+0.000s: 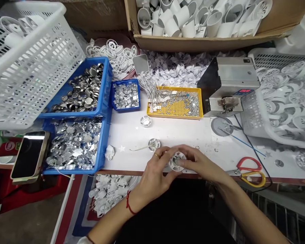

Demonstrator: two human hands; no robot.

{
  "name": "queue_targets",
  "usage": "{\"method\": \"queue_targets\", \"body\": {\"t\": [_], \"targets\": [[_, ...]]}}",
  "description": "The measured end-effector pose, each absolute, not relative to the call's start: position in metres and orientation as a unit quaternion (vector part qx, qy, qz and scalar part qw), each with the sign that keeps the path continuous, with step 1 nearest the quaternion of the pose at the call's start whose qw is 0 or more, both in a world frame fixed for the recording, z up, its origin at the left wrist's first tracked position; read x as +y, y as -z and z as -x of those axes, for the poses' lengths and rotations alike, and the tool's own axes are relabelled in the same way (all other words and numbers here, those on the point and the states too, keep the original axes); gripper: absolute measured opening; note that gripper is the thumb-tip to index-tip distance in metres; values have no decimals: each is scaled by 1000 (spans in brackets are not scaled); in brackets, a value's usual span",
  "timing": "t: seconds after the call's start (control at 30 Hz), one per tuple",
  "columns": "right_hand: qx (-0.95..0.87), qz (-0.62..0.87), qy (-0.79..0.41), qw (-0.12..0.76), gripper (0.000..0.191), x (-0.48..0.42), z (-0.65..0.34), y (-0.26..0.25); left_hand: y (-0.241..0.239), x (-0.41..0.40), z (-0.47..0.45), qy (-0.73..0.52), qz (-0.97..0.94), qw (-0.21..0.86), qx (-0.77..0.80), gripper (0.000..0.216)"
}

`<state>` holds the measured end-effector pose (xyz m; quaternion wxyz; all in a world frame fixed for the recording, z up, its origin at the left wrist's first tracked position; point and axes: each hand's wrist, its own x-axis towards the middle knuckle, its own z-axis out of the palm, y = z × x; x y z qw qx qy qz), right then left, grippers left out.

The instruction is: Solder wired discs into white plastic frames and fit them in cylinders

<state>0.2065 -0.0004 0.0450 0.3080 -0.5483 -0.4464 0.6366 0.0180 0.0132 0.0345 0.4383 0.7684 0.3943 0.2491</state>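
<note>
Over the table's front edge, my left hand (pixel 159 171) is closed round a white round plastic part (pixel 177 161) with a spoked rim. From the other side, the fingers of my right hand (pixel 195 162) press on the same part, thumb at its centre; whatever lies under the thumb is too small to make out. Just beyond my left hand, a similar white spoked part (pixel 154 144) with a thin wire running left lies on the table. Farther back sits another white ring-shaped part (pixel 145 121).
A yellow tray (pixel 176 117) of small metal pieces stands behind my hands, beside a grey machine (pixel 230 76). Blue bins (pixel 105 135) of metal discs are at left. Scissors (pixel 251 171) lie at right, near a white basket (pixel 256 118). A phone (pixel 29 154) rests far left.
</note>
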Motion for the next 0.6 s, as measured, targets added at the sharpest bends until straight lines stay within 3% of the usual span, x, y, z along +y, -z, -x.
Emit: {"method": "queue_targets", "body": {"t": [0.13, 0.37, 0.6], "targets": [[-433, 503, -682, 307, 22, 1, -207, -41, -44, 15, -19, -154, -743, 515, 398, 57], [-399, 570, -633, 340, 16, -8, -202, -38, -29, 12, -33, -236, -729, 502, 402, 50], [-524, 606, -555, 224, 10, 5, -212, -50, -22, 15, -31, -190, -782, 457, 380, 48]]}}
